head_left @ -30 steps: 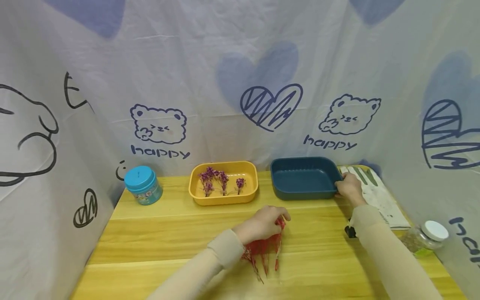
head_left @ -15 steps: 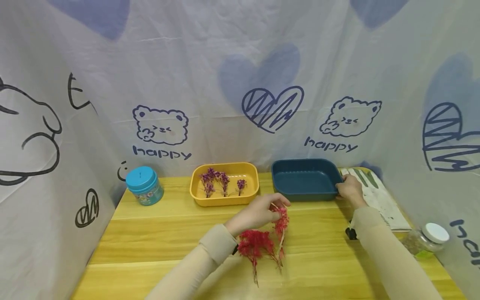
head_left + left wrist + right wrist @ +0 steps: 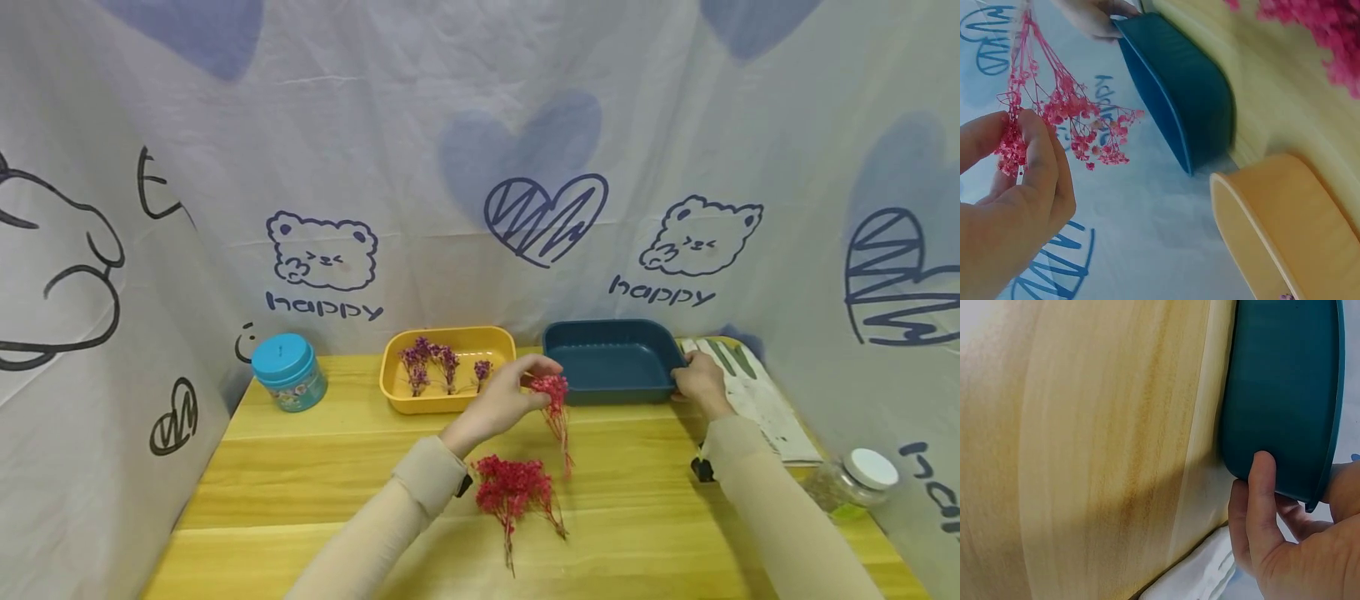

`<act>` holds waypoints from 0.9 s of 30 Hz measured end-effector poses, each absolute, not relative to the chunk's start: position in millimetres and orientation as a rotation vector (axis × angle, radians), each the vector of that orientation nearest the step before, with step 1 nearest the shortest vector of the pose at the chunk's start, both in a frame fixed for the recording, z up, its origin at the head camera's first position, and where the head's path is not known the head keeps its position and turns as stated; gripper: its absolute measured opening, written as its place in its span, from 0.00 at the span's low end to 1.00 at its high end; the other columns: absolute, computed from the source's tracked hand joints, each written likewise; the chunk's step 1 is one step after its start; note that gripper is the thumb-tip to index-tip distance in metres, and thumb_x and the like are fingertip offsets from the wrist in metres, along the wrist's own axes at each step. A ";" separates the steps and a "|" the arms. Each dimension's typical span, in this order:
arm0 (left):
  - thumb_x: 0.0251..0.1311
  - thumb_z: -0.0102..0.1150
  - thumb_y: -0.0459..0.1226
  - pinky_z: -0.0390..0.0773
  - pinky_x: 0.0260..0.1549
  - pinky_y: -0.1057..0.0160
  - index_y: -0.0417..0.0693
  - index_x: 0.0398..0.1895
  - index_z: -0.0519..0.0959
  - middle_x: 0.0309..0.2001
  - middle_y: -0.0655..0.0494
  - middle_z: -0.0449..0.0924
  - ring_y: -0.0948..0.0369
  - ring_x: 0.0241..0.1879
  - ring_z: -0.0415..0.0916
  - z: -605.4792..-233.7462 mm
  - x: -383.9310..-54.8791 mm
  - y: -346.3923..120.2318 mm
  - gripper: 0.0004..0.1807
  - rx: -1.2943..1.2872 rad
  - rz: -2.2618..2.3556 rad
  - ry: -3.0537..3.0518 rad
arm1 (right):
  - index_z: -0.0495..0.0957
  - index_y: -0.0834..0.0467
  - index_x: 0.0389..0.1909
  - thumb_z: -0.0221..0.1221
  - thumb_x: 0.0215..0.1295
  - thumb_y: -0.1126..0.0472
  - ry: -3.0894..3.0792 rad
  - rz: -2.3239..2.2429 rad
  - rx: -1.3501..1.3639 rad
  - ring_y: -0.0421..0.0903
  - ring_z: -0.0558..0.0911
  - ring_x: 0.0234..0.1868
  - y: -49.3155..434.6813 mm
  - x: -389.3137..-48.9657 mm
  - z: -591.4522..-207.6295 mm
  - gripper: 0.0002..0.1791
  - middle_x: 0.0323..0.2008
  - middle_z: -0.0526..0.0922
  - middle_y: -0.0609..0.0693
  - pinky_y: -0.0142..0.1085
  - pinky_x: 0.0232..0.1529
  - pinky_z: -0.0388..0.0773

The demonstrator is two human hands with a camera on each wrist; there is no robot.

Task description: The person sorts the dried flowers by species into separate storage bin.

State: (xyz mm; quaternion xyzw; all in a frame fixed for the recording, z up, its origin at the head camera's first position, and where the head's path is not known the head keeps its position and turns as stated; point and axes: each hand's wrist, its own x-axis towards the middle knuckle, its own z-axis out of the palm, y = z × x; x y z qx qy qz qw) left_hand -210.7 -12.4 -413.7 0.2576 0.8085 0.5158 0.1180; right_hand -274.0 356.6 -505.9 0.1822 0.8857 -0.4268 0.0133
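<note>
A pink sprig (image 3: 555,402) now stands apart from the rest of its bunch. In the earlier head views, the left hand (image 3: 497,402) is low over the pink flowers, then draws some up with the stems close to the others; now it is farther forward, and a clear strip of table (image 3: 442,446) shows between this sprig and the remaining pink bunch (image 3: 513,487). The thumb and fingers of that hand pinch the sprig by its flower heads, the stems trailing back toward the person. It is at the near left corner of the blue tray (image 3: 609,367), and the left wrist view shows a gap between the 2.

The right hand (image 3: 701,380) keeps its place, clamped on the right end of the blue tray, the wall caught between thumb and fingers. That tray has not visibly shifted, and no flowers show in it. The yellow tray (image 3: 438,406), with its purple flowers (image 3: 444,358), is likewise unchanged, its near right side partly behind the left hand.

For the work in hand, picking 1 sprig out of the bunch looks done, while setting it down does not; the steady right hand probably serves to brace the blue tray.
</note>
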 end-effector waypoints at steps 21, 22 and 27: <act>0.68 0.63 0.25 0.85 0.59 0.52 0.46 0.64 0.79 0.63 0.44 0.80 0.49 0.59 0.78 -415.2 -272.9 8.2 0.23 0.571 1.579 2.459 | 0.68 0.75 0.60 0.50 0.74 0.68 2.754 -1.324 0.564 0.45 0.88 0.21 356.9 -274.7 -508.4 0.18 0.63 0.71 0.82 0.40 0.29 0.91; 0.68 0.63 0.25 0.85 0.57 0.53 0.46 0.64 0.80 0.63 0.44 0.80 0.48 0.58 0.78 -415.9 -275.6 10.3 0.22 0.570 1.581 2.461 | 0.69 0.75 0.59 0.50 0.74 0.68 2.753 -1.330 0.567 0.45 0.88 0.21 356.8 -274.6 -508.1 0.18 0.62 0.72 0.82 0.40 0.29 0.91; 0.67 0.62 0.23 0.88 0.53 0.54 0.43 0.64 0.81 0.61 0.42 0.82 0.49 0.54 0.80 -419.3 -289.7 21.3 0.23 0.544 1.569 2.467 | 0.68 0.74 0.60 0.49 0.74 0.68 2.742 -1.357 0.575 0.42 0.87 0.20 357.6 -274.1 -508.5 0.19 0.63 0.71 0.83 0.39 0.28 0.91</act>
